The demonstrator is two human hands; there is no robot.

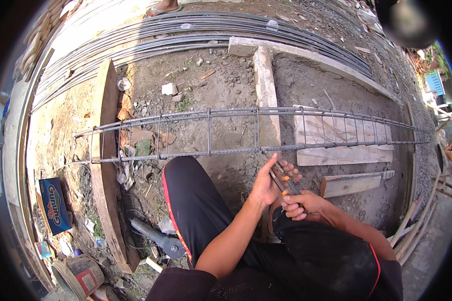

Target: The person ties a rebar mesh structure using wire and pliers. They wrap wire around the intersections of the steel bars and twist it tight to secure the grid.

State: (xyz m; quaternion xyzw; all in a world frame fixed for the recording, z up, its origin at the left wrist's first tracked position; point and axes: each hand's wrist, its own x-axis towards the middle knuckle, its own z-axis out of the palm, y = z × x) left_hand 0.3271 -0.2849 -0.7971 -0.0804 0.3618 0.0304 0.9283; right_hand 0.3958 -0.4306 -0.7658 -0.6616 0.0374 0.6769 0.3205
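My right hand [303, 206] is closed around the grips of a pair of pincers [278, 177], metal with orange and dark handle ends. My left hand [267, 184] surrounds the tool's middle, thumb up and fingers curled loosely on the far side; how firmly it grips cannot be told. The tool's upper end reaches the near bar of a long rebar cage [233, 152], by one of its stirrups. This cage, made of ribbed bars with rectangular stirrups, stretches across the view in front of my knees.
The cage crosses a thick timber beam [107, 188] at left and a pale timber [266, 82]. Planks [342, 139] lie beneath it at right. An angle grinder [158, 237], a bucket [79, 276] and a blue box [54, 206] lie lower left. Rebar [196, 26] and a person's foot [165, 7] are beyond.
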